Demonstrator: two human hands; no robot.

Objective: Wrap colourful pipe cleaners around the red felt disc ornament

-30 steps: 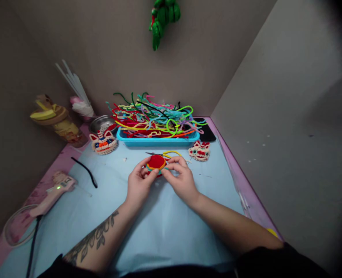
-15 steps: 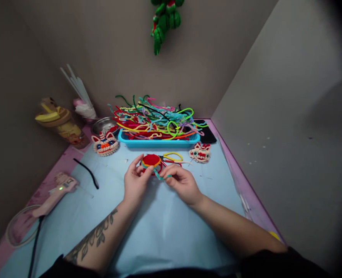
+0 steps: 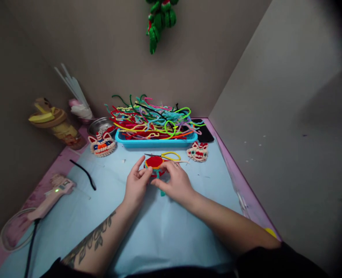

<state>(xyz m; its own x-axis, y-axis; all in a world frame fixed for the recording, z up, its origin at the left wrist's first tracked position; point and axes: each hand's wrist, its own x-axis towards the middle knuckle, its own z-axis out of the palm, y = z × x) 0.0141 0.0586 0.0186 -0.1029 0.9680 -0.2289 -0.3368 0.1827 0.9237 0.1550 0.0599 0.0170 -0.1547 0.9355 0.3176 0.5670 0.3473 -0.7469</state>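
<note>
A small round red pipe-cleaner disc (image 3: 154, 162) with orange and teal edging is held above the blue mat, between both hands. My left hand (image 3: 136, 186) pinches its left rim with thumb and fingers. My right hand (image 3: 175, 181) closes on its right side and on a teal pipe-cleaner tail (image 3: 161, 190) that hangs down under the fingers. Just behind the disc lie scissors with yellow handles (image 3: 167, 156).
A blue tray (image 3: 156, 141) piled with coloured pipe cleaners stands at the back. Two small lion-head figures (image 3: 101, 143) (image 3: 198, 151) flank it. A pink glue gun (image 3: 53, 193) and a black pipe cleaner (image 3: 84, 174) lie at left. A phone (image 3: 205, 133) is at back right.
My right hand drew the teal strand out to the right, then came back in against the disc. The disc has stayed between both hands, shifting slightly.
</note>
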